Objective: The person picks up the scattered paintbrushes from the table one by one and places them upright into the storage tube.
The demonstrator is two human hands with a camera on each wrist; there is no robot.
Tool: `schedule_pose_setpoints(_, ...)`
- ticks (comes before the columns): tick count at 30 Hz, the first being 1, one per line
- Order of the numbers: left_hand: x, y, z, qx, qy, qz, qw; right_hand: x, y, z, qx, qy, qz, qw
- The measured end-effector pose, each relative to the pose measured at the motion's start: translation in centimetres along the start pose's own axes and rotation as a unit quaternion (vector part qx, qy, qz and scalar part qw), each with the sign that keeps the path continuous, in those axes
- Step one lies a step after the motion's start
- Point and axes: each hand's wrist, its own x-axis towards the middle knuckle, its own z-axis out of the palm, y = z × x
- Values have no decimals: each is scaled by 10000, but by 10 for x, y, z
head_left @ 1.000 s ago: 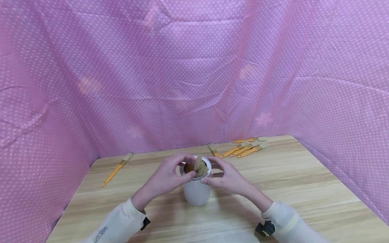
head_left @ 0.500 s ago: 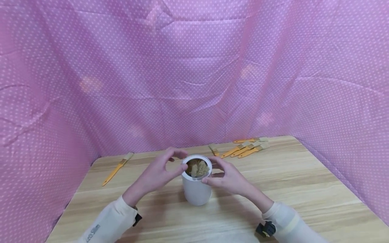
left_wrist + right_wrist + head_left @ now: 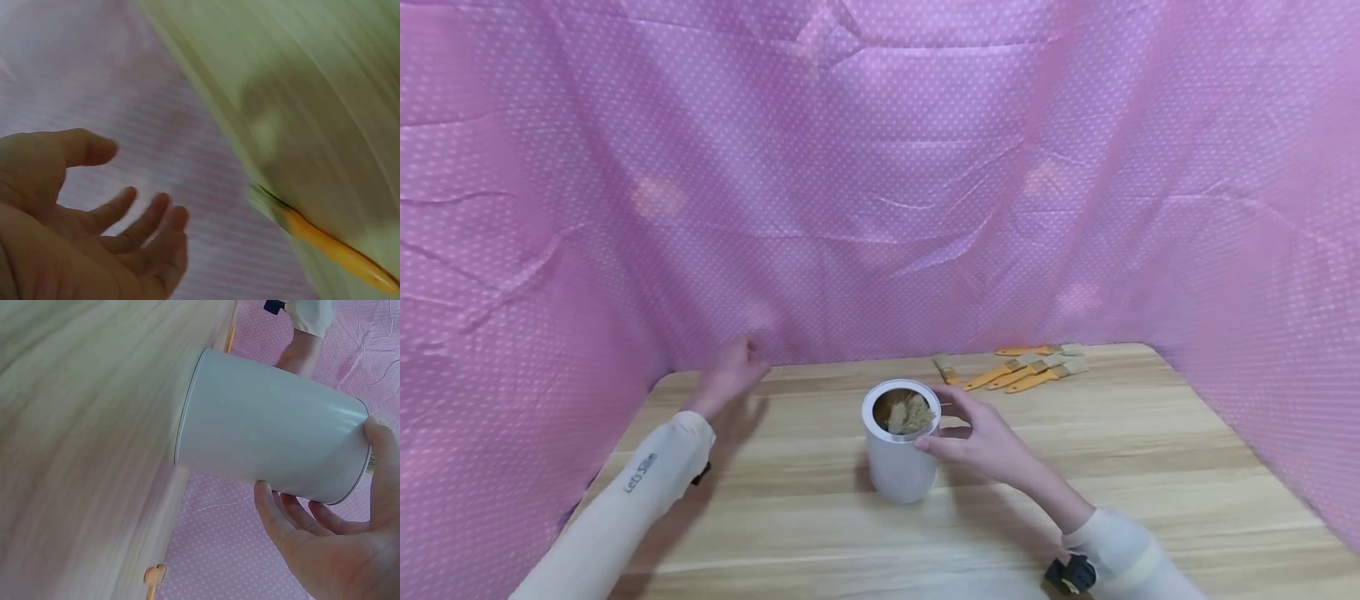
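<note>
In the head view a white round canister [image 3: 901, 467] stands upright on the table, with tan bristle tufts [image 3: 912, 414] showing inside its mouth. My right hand [image 3: 977, 437] grips its upper right side; in the right wrist view the thumb lies at the rim and the fingers curl against the wall. My left hand [image 3: 730, 379], blurred, is over the far left of the table. The left wrist view shows that left hand [image 3: 106, 219] with loosely bent, separated fingers and nothing in it. Apart from it lies a paintbrush [image 3: 340, 255] with an orange handle, at the table edge.
Several orange-handled paintbrushes [image 3: 1026, 375] lie together at the back right of the wooden table [image 3: 790, 500]. A single paintbrush [image 3: 947, 368] lies just left of them, behind the canister. Pink dotted cloth [image 3: 880, 183] hangs round the back and sides.
A second ago my left hand held a tan bristle tuft at the canister's mouth; it let go and swung left to the far table edge. My right hand stays at the canister.
</note>
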Motion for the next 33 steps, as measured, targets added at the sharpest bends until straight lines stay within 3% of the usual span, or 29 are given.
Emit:
schedule_pose_setpoints(4,3,-25,-7,327,-200,-566,9977,2,-1,0,-14,-55,8,10000)
schedule_pose_setpoints(12,-2,-55,-14,761,-418,-971,9915,4,-2,1,29,-30,-78,10000)
schedule_pose_setpoints(18,3,-72,-10,510,-885,-1446,9842,4,1,2,50,30,-34,10000)
schedule_pose_setpoints(21,4,-79,-8,402,-937,-1458,9841,3,1,2,107,-11,-71,9999)
schedule_pose_setpoints(28,4,-89,-4,735,-547,-1334,9868,5,3,6,137,-83,-108,9998)
schedule_pose_setpoints(33,8,-89,0,717,-474,-1157,9896,3,4,3,72,26,-155,9999)
